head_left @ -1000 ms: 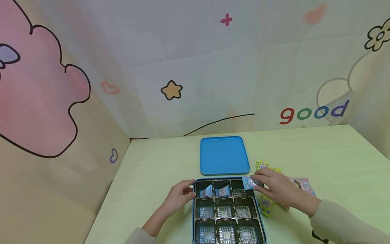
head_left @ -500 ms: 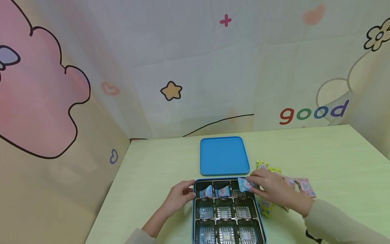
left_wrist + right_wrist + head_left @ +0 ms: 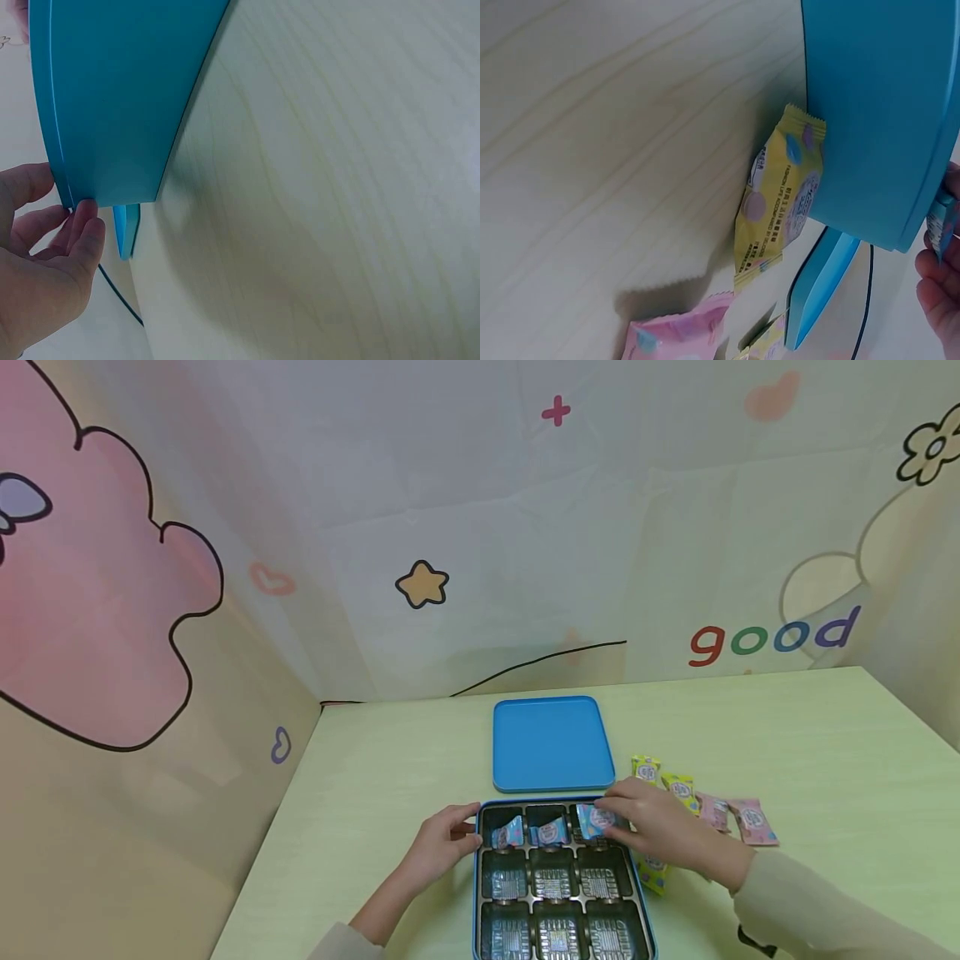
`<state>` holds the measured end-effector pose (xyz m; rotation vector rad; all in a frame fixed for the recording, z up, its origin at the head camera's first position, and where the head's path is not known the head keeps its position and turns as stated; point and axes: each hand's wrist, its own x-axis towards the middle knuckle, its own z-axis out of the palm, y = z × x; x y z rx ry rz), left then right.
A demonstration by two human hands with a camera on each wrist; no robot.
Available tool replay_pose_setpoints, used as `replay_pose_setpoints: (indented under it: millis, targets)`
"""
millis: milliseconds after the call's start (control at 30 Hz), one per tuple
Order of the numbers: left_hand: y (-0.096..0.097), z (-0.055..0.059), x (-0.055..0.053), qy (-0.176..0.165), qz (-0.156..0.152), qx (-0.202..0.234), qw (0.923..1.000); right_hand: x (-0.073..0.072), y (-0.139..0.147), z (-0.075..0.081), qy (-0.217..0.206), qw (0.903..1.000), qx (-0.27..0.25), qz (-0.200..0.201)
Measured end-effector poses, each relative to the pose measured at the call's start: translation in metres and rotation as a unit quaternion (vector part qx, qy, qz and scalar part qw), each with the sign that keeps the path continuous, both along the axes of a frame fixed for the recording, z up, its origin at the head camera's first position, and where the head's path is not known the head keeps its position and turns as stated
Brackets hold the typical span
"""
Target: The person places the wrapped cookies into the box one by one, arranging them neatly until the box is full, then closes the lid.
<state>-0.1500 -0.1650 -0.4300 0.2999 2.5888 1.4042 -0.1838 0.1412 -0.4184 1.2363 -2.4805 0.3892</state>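
Near the table's front stands a blue box with a black tray of square compartments inside. My left hand holds its far left corner; in the left wrist view bent fingers touch that corner. Above the far right compartment my right hand pinches a small blue candy packet, tilted over the tray. Similar blue packets lie in the far left compartment and the far middle one. The right wrist view shows only the edge of the held packet between fingertips.
A flat blue lid lies behind the box. To the right are yellow packets and pink packets; one yellow packet leans on the box's right side. A printed cloth hangs behind the table.
My right hand has moved left with the blue candy packet, from the box's right rim to over the far right compartment. The left hand has stayed at the corner.
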Motion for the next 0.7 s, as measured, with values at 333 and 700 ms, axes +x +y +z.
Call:
replay_pose_setpoints:
  millis: [333, 700]
  targets:
    - [-0.001, -0.002, 0.000, 0.000, 0.003, 0.003, 1.0000, 0.000, -0.008, -0.001, -0.008, 0.9998, 0.015, -0.012]
    - [-0.001, -0.003, -0.001, -0.005, 0.001, 0.011, 0.9999, -0.002, -0.013, -0.006, -0.009, 0.9995, 0.020, -0.024]
